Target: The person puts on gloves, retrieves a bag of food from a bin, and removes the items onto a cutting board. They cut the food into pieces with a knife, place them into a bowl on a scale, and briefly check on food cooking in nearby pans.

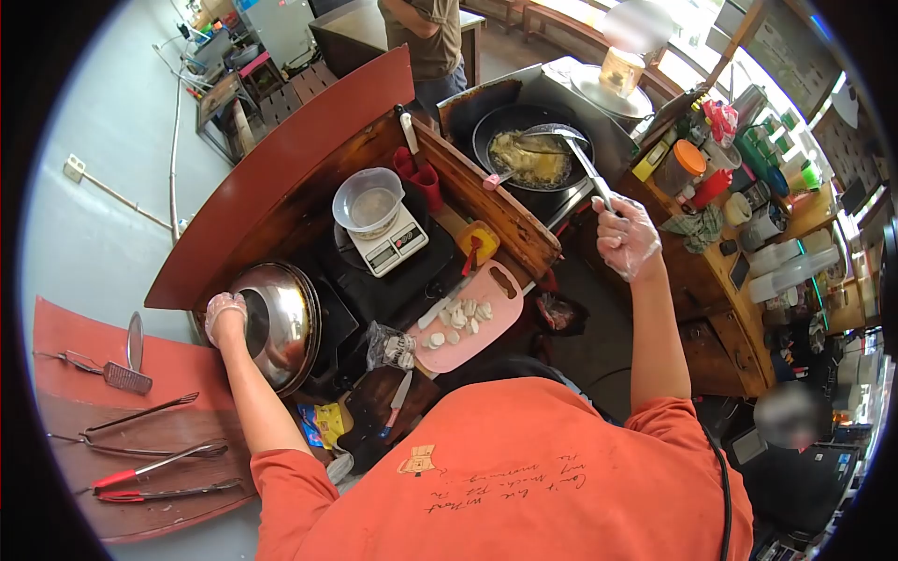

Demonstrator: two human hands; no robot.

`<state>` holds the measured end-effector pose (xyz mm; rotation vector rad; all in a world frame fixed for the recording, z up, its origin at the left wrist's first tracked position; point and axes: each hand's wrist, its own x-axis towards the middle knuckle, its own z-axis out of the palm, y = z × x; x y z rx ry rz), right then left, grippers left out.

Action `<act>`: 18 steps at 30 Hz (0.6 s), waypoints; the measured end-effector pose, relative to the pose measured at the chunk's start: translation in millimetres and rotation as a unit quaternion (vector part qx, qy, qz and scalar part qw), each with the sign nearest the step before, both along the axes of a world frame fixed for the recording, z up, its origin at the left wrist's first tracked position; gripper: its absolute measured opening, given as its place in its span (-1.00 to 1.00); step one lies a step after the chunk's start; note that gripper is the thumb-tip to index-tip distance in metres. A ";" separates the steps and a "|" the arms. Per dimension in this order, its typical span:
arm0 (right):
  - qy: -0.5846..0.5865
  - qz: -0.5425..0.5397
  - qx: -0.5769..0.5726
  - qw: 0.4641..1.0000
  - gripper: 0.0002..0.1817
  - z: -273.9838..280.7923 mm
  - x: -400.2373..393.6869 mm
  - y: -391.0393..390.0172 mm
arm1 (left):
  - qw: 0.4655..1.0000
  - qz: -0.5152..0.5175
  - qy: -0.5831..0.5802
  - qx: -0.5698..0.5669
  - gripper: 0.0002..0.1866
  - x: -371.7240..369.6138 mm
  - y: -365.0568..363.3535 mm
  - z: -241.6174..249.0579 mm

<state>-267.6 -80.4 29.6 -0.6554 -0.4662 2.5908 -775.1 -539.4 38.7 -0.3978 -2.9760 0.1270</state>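
In a clear plastic glove, my right hand [629, 239] is closed round the handle of a metal skimmer [593, 168]. The skimmer's head lies over the dark wok [496, 126], where pale yellow food [541, 166] sits in bubbling oil. A second utensil with a pink-tipped handle [498, 180] leans on the wok's near rim. On the far left, my gloved left hand [227, 316] grips the edge of a shiny metal bowl [292, 323], its fingers partly hidden. White sliced pieces [458, 320] rest on a pink cutting board [496, 299] between my arms.
A clear container [368, 200] stands on a white kitchen scale [391, 241]. A knife [398, 402] lies near my body. Tongs [168, 465] hang on the red panel at left. Jars and bottles crowd the wooden counter [702, 243] at right. Another person [426, 42] stands beyond the partition.
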 end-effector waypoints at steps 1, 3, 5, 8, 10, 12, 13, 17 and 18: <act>0.000 0.000 -0.002 1.000 -0.69 3.4 6.3 -4.0 | 0.997 0.045 -0.054 -0.021 -0.61 2.6 3.5 7.8; 0.029 0.017 -0.004 0.999 -0.69 6.9 15.7 -10.3 | 0.997 0.038 -0.055 -0.040 -0.62 -14.5 -5.4 0.4; 0.025 0.027 -0.006 0.999 -0.70 -2.1 17.1 -8.9 | 0.990 0.099 -0.094 -0.026 -0.60 -16.0 -4.5 6.9; -0.054 0.016 0.024 0.998 -0.75 -22.1 6.2 -6.0 | 0.982 0.103 -0.154 -0.042 -0.62 -46.9 -16.3 -9.3; -0.040 0.003 0.035 0.999 -0.74 -36.6 -2.9 -2.7 | 0.977 0.101 -0.185 -0.037 -0.65 -53.6 -19.5 -14.9; 0.005 -0.003 0.055 0.998 -0.73 -49.5 -8.9 0.7 | 0.971 0.104 -0.213 -0.031 -0.67 -50.9 -24.4 -12.8; 0.009 0.003 0.054 0.999 -0.73 -50.8 -10.5 1.2 | 0.978 0.099 -0.184 0.015 -0.71 -38.6 -21.6 -9.8; -0.036 0.002 0.117 0.992 -0.72 -53.6 -13.7 5.6 | 0.984 0.097 -0.124 0.083 -0.78 -21.9 -22.6 -6.0; -0.065 0.001 0.135 0.989 -0.73 -54.6 -13.0 7.6 | 0.987 0.090 -0.093 0.092 -0.80 -17.9 -24.4 -6.7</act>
